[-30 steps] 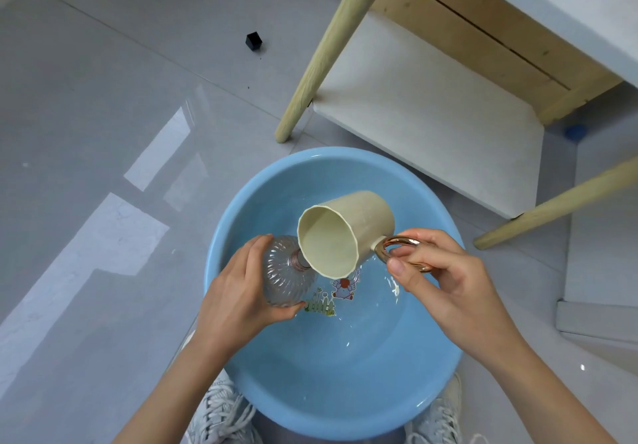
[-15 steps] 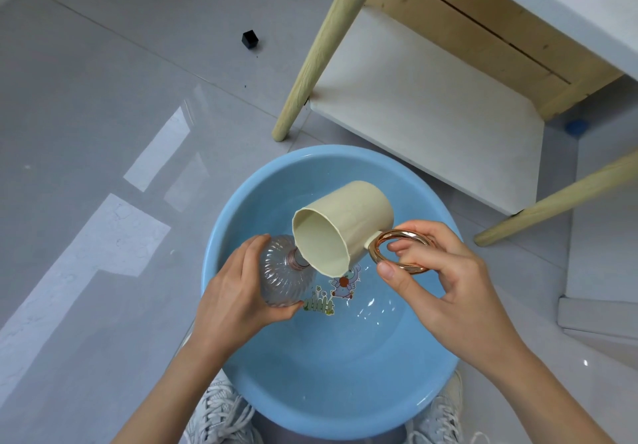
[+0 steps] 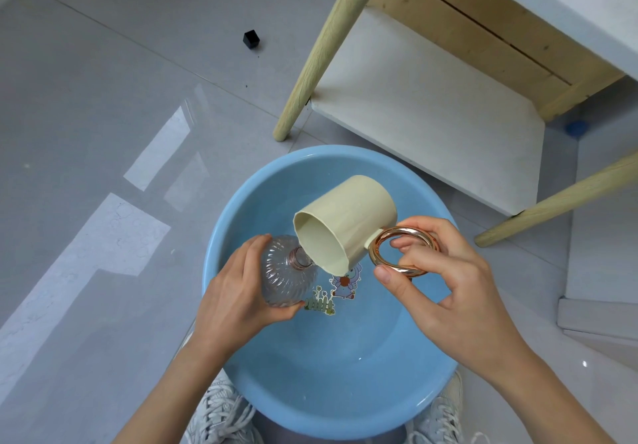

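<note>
A cream mug (image 3: 348,226) with a shiny copper ring handle (image 3: 402,250) is tipped on its side over a blue basin (image 3: 241,209), its mouth facing lower left. My right hand (image 3: 445,291) grips the ring handle with thumb and fingers. My left hand (image 3: 238,291) holds a ribbed clear glass bottle (image 3: 284,272) inside the basin, its neck pointing up under the mug's rim. A cartoon sticker (image 3: 340,288) shows on the basin's bottom.
The basin stands on a grey tiled floor (image 3: 103,133) between my white sneakers (image 3: 217,416). A wooden table with slanted legs (image 3: 324,50) and a white lower shelf (image 3: 431,112) stands behind it. A small black cube (image 3: 251,39) lies on the floor.
The mug has risen and tilted more steeply above the bottle's neck. My right hand has shifted its hold on the ring handle. The left hand and bottle stay in place.
</note>
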Demonstrator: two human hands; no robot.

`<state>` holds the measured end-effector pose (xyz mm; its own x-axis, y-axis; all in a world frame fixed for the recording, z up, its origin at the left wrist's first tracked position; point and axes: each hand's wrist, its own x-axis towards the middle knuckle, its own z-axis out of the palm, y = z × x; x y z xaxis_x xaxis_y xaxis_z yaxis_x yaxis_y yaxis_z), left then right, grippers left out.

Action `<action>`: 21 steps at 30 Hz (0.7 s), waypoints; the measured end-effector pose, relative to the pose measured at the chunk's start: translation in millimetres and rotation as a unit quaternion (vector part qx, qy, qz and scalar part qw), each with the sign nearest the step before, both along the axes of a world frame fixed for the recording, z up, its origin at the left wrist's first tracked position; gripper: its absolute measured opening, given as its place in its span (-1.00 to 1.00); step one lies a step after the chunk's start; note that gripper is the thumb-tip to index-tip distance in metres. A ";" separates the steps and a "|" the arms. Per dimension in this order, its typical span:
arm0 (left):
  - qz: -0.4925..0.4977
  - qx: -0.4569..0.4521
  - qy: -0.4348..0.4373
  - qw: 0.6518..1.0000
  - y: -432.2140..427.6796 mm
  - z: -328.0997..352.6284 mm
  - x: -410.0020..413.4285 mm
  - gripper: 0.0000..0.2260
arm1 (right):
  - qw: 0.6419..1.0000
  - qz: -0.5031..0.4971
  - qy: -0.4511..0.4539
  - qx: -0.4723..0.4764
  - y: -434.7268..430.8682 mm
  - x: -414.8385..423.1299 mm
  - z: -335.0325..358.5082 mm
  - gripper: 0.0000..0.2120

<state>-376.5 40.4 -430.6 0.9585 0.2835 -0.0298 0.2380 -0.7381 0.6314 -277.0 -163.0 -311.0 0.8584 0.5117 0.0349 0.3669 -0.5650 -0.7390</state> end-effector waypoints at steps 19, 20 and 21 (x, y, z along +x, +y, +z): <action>-0.002 -0.001 -0.004 1.000 -0.1 -0.3 0.1 -0.11 | 0.999 0.016 -0.042 -0.031 0.9 -1.7 0.0 -0.65; -0.002 0.000 -0.005 1.000 -0.2 -0.3 0.1 -0.11 | 0.998 0.016 -0.043 -0.031 1.2 -1.9 0.0 -0.65; -0.003 0.003 -0.005 1.000 0.0 -0.3 0.0 -0.11 | 0.998 0.017 -0.045 -0.031 1.6 -2.1 -0.1 -0.65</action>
<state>-376.5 40.3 -430.8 0.9606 0.2774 -0.0182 0.2267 -0.7433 0.6294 -279.1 -161.4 -311.0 0.8357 0.5434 0.0787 0.4496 -0.5950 -0.6662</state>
